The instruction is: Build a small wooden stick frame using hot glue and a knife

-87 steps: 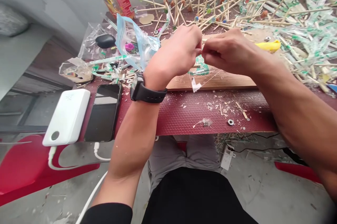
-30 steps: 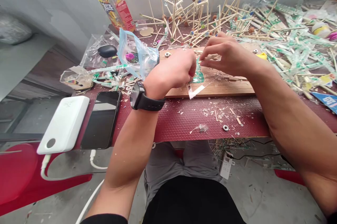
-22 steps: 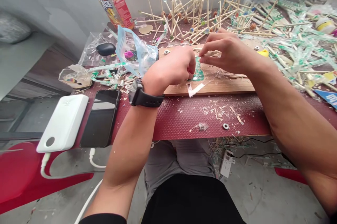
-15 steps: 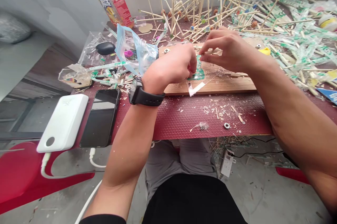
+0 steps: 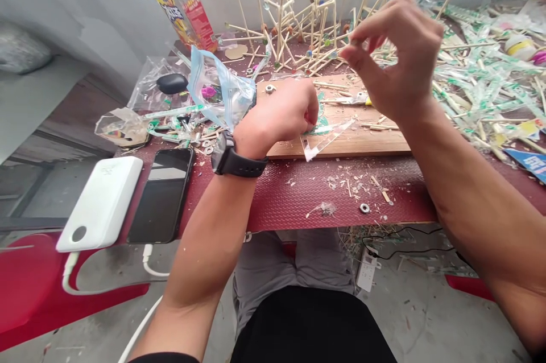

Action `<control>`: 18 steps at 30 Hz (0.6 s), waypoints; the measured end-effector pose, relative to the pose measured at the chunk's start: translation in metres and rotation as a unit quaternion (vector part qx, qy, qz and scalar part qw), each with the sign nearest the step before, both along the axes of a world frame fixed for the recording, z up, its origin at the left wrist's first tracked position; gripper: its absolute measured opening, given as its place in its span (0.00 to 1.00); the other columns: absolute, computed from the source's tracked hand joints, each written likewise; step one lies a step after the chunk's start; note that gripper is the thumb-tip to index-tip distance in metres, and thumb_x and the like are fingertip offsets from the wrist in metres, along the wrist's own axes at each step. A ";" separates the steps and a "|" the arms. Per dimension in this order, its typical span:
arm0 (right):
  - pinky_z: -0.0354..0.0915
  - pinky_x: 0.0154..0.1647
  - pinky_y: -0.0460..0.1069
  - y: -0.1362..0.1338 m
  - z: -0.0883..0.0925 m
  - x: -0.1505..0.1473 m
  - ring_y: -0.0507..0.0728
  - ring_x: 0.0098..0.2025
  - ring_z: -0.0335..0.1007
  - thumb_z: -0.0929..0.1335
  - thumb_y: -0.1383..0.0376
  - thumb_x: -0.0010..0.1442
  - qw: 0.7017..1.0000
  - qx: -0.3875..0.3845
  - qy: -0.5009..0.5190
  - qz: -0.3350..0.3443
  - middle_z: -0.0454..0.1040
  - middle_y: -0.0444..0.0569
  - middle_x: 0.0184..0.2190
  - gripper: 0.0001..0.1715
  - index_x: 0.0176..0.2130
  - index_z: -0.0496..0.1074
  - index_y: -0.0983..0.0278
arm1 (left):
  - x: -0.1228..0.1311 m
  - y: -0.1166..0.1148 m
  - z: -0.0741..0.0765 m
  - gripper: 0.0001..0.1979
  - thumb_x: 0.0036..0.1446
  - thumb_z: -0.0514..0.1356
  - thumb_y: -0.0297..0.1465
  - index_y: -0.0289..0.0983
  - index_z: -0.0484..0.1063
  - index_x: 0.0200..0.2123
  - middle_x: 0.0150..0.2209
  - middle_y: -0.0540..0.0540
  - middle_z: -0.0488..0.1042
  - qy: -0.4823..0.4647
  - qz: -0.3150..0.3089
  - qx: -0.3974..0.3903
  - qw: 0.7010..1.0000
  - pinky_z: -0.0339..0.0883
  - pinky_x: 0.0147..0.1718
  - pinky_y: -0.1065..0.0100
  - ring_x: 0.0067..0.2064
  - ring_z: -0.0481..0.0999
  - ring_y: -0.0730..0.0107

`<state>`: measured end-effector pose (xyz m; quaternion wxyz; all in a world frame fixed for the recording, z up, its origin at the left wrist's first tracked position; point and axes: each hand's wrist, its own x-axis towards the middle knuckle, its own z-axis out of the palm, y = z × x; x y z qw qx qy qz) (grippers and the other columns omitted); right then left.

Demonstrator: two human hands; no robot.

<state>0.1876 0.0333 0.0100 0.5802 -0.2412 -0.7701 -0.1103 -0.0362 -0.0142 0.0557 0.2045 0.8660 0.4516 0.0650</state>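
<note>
My left hand, with a black watch on the wrist, rests closed on the wooden board. Its fingertips turn down over a green patch, and what they hold is hidden. Raised above the board's right end, my right hand has thumb and forefinger pinched together; anything between them is too small to make out. A clear set square lies by the board's front edge. Between the hands is a utility knife with some yellow on it. Thin wooden sticks and a metal nut lie on the board.
Stick structures with coloured blobs at their joints stand behind the board. Torn wrappers and sticks heap up at right. At left are a zip bag, a black mouse, a phone, a power bank and bottles.
My right hand has lifted away from the left hand, up and to the right, still pinched. This uncovers the knife and sticks. My left hand stays nearly in place.
</note>
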 end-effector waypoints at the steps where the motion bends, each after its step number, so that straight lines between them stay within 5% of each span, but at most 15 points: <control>1: 0.66 0.38 0.56 -0.002 0.002 -0.005 0.58 0.34 0.73 0.76 0.43 0.72 0.998 0.019 0.059 0.016 0.81 0.47 0.34 0.21 0.40 0.79 0.56 | 0.000 0.001 -0.001 0.11 0.54 0.65 0.15 0.29 0.87 0.36 0.30 0.46 0.79 -0.002 0.002 0.001 1.000 0.64 0.39 0.62 0.34 0.74 0.68; 6: 0.56 0.25 0.52 -0.009 0.001 -0.027 0.52 0.28 0.67 0.79 0.38 0.67 0.974 0.005 0.216 0.073 0.75 0.44 0.30 0.28 0.39 0.78 0.58 | -0.001 0.005 -0.005 0.10 0.53 0.65 0.16 0.30 0.87 0.33 0.30 0.46 0.80 -0.002 -0.013 0.004 1.000 0.65 0.40 0.62 0.34 0.75 0.69; 11: 0.58 0.24 0.50 -0.009 -0.012 -0.025 0.51 0.27 0.65 0.77 0.27 0.60 0.976 -0.156 0.136 0.069 0.74 0.41 0.29 0.39 0.39 0.74 0.57 | -0.002 0.008 -0.010 0.11 0.54 0.64 0.15 0.31 0.87 0.34 0.29 0.48 0.80 -0.017 -0.007 -0.009 1.000 0.65 0.38 0.63 0.33 0.75 0.69; 18: 0.69 0.32 0.52 -0.011 -0.020 -0.013 0.53 0.27 0.65 0.78 0.36 0.67 0.963 -0.262 0.028 0.058 0.71 0.40 0.26 0.29 0.36 0.75 0.56 | -0.004 0.007 -0.008 0.14 0.53 0.62 0.14 0.32 0.86 0.33 0.29 0.48 0.80 -0.028 -0.015 -0.004 0.999 0.66 0.38 0.64 0.33 0.75 0.70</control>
